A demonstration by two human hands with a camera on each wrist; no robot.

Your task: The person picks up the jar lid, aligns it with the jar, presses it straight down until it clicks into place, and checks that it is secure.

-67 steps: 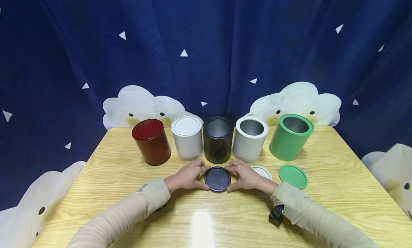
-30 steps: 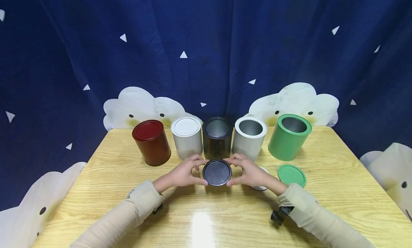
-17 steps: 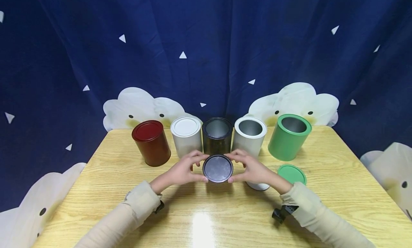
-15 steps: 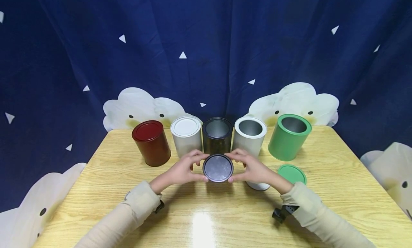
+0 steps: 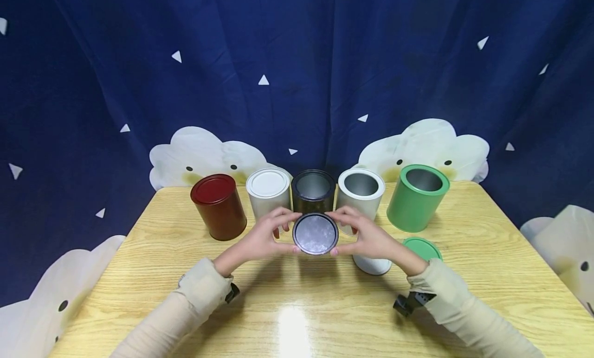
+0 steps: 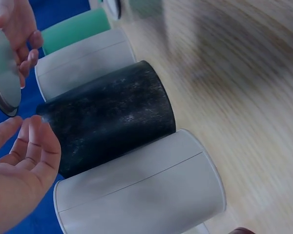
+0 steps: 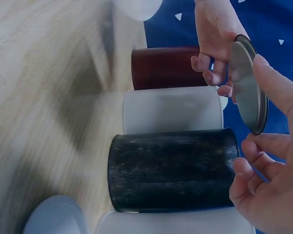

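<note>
A round black lid (image 5: 315,234) is held up off the table, its underside silvery in the wrist views. My left hand (image 5: 263,238) pinches its left edge between thumb and fingers. On the opposite edge my right hand (image 5: 366,236) has the same pinch. Just behind the lid stands an uncovered black can (image 5: 313,195), grey inside and partly hidden by the lid. In the left wrist view the lid (image 6: 4,70) is tilted beside the top of the black can (image 6: 112,114). The right wrist view has both hands around the lid (image 7: 248,85).
A lidded red can (image 5: 218,206) and a lidded white can (image 5: 269,193) stand left of the black can. To its right are an uncovered white can (image 5: 361,198) and an uncovered green can (image 5: 417,198). A white lid (image 5: 373,265) and a green lid (image 5: 423,248) lie in front.
Both hands have gripped the black lid, lifted it from the table and carried it up toward the black can. The cans stay in place.
</note>
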